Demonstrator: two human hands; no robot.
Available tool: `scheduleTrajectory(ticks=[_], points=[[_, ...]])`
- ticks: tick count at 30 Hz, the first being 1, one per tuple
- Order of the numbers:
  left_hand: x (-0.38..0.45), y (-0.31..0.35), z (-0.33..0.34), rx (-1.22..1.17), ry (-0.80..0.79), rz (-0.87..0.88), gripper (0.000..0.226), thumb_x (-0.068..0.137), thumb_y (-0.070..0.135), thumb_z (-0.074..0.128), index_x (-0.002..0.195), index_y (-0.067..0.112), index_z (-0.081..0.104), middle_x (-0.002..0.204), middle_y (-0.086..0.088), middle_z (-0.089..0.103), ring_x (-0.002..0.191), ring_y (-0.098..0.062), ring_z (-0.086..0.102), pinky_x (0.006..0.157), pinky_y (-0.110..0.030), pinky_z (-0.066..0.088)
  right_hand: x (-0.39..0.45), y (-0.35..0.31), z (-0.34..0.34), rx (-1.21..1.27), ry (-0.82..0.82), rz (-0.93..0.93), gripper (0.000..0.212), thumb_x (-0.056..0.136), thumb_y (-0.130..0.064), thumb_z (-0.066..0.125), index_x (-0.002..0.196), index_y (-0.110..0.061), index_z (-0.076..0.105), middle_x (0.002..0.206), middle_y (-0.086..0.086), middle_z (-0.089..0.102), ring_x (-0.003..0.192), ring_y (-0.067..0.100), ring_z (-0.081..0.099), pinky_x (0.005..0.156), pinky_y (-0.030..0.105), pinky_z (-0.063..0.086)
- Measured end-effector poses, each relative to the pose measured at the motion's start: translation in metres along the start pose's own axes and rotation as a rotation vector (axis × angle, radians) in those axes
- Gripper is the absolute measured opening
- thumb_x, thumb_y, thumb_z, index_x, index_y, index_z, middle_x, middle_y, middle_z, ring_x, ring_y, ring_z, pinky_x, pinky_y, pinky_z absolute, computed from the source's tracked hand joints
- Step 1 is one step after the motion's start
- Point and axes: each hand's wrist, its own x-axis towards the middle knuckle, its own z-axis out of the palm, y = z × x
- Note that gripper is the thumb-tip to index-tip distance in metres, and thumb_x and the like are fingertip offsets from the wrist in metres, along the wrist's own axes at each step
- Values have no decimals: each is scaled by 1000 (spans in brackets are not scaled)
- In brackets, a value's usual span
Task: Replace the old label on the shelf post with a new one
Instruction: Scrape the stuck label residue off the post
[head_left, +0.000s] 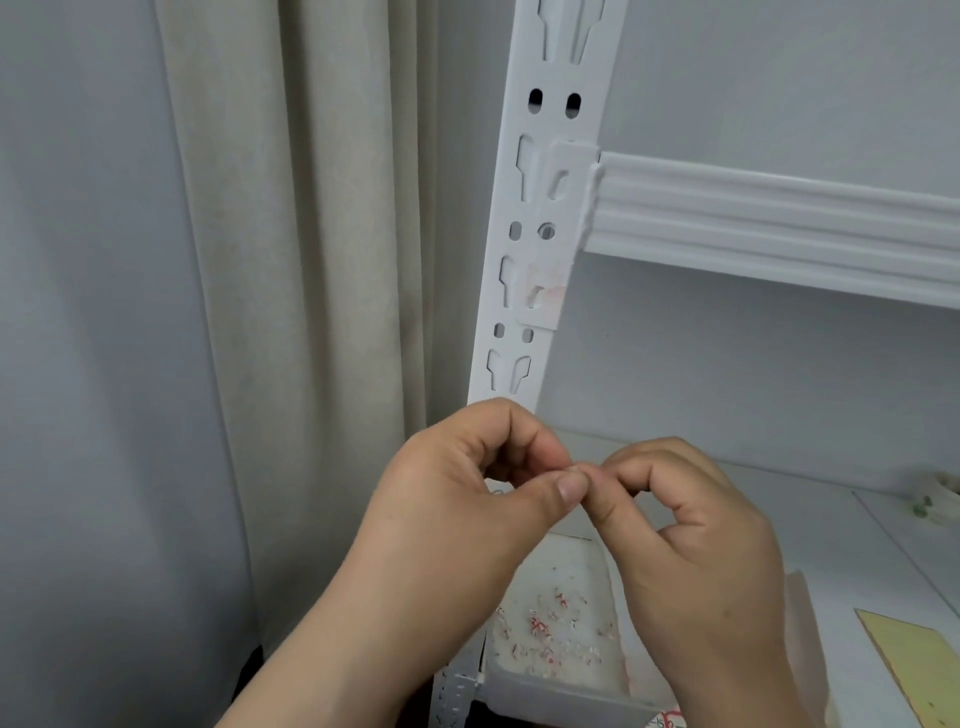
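Pinching something too small to tell between the fingertips of left hand (467, 499) and right hand (691, 525); hiding the shelf post (540, 218) behind them; covering part of the tray (558, 613) below.

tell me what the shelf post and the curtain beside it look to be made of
Shelf post: likely sheet metal with a smooth white painted finish, judging by its crisp punched slots and thin edges.
Curtain: woven fabric, matte beige, hanging in soft vertical folds.
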Motion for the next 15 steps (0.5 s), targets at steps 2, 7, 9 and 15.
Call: scheduleTrajectory(ticks=[2, 7, 9, 15], points=[[1, 4, -2, 129, 15, 15, 14, 78, 22, 79, 73, 25, 67, 72, 6, 68, 70, -6, 62, 71, -23, 52, 1, 4, -2, -57, -13, -41, 32, 78, -56, 56, 60, -30, 57, 79, -13, 60, 75, 9, 59, 63, 15, 40], [2, 12, -5, 442, 14, 63, 17, 80, 38, 72, 71, 29, 61, 81, 19, 66, 75, 0, 61, 66, -13, 46, 4, 5, -7, -117, -59, -63, 31, 78, -59, 54, 59, -35, 54, 78, -15, 58, 73, 8, 58, 63, 19, 39], [3, 15, -7, 477, -6, 73, 19, 82, 39, 70, 71, 29, 59, 80, 19, 65, 69, 1, 59, 62, -11, 45, 5, 2, -7, -106, -73, -31, 32, 75, -61, 55, 57, -35, 53, 77, -15, 59, 73, 7, 59, 63, 14, 39], [11, 13, -13, 252, -142, 33, 20, 86, 34, 68, 71, 25, 58, 53, 14, 51, 48, -1, 41, 47, -13, 35, 12, -8, -9, 287, -263, 337, 49, 56, -62, 75, 62, -15, 67, 62, 4, 61, 57, 6, 52, 53, 11, 38]])
